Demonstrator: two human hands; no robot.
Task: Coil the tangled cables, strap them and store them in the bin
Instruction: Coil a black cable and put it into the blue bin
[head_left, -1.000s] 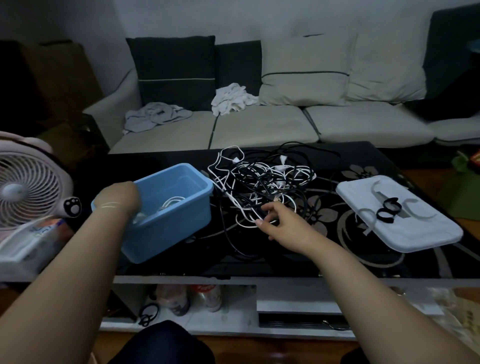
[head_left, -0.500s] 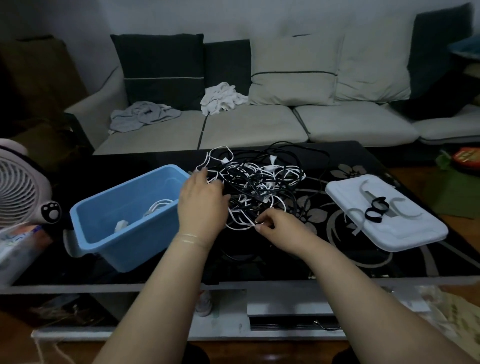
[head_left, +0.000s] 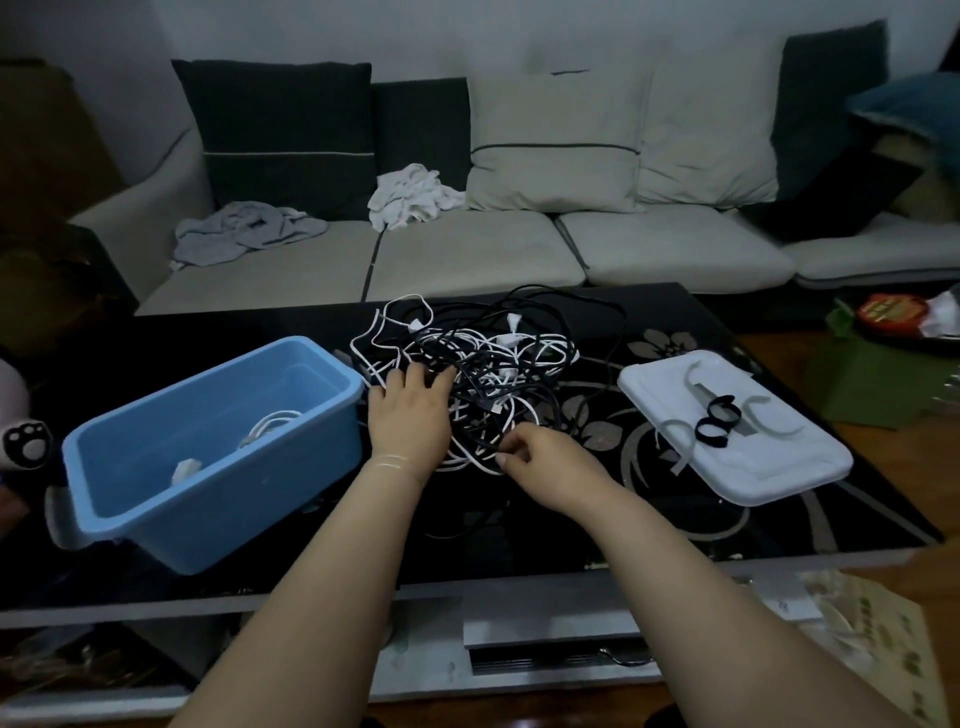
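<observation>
A tangled heap of black and white cables (head_left: 498, 358) lies in the middle of the black floral table (head_left: 675, 514). My left hand (head_left: 410, 410) rests on the heap's left side with its fingers spread into the cables. My right hand (head_left: 545, 462) pinches a cable at the heap's near edge. The blue bin (head_left: 208, 447) stands left of the heap and holds a coiled white cable (head_left: 270, 423). On the right lies the white bin lid (head_left: 737, 467) with black straps (head_left: 717, 415) and grey straps on it.
A sofa (head_left: 467, 254) with cushions and crumpled cloths runs behind the table. A white fan (head_left: 15, 426) shows at the left edge. Packets and a green box (head_left: 883, 379) lie on the floor to the right. Shelves sit under the table.
My left hand left the bin's rim and came right onto the cable heap. My right hand stayed at the heap's near edge. The camera shifted slightly.
</observation>
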